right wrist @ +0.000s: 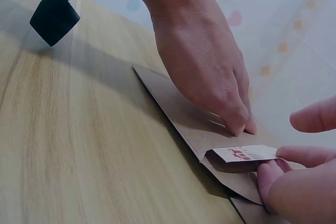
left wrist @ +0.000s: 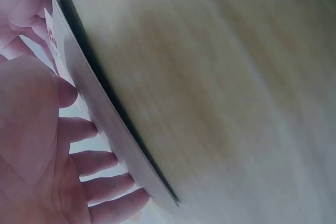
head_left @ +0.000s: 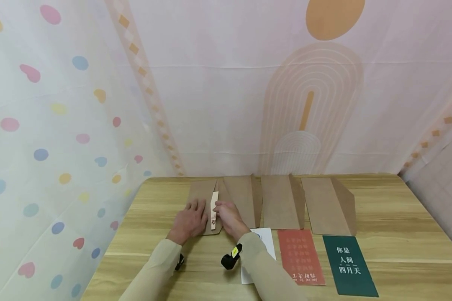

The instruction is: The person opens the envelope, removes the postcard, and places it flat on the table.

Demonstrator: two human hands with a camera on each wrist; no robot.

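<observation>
A brown paper envelope [head_left: 201, 190] lies at the left end of a row of similar envelopes, its flap to the right. Out of its opening sticks a narrow strip of a white card [head_left: 214, 205] with red print; the rest is hidden inside. My right hand [head_left: 229, 217] pinches the card's outer edge between thumb and finger, another finger held apart in the right wrist view. Pressing flat on the envelope's face is my left hand [head_left: 190, 221], fingers extended. The left wrist view shows its fingertips [left wrist: 121, 203] along the envelope.
Three more brown envelopes [head_left: 241, 198] with flaps lie to the right at the back of the wooden table [head_left: 135, 246]. In front of them are a white card [head_left: 265, 240], a red card [head_left: 299, 255] and a dark green card [head_left: 348, 265]. Patterned cloth hangs behind.
</observation>
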